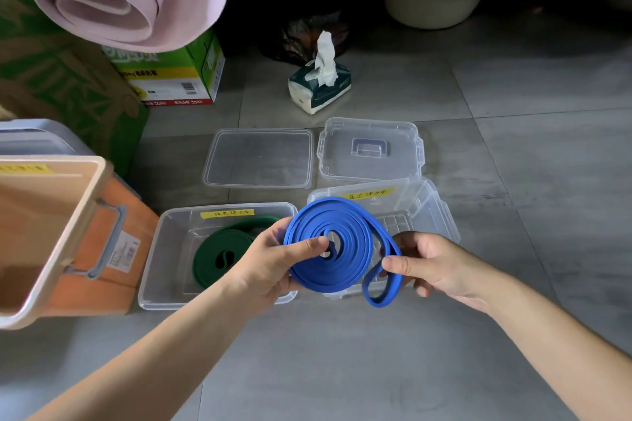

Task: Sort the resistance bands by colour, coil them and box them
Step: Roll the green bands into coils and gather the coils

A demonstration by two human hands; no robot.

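Left hand [270,263] pinched blue band [355,249] coil; right hand [437,267] gripped loose tail. Risk: coil would unwind if pinch slackened.

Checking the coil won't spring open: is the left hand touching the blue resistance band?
Touching. The head view shows the left hand gripping the blue resistance band, thumb pressed across the coil; the right hand pinches the loose end.

Both forearms reach forward. The left grip [271,262] pinches the coiled blue band [362,249], thumb on top; the right grip [433,264] pinches its loose loop.
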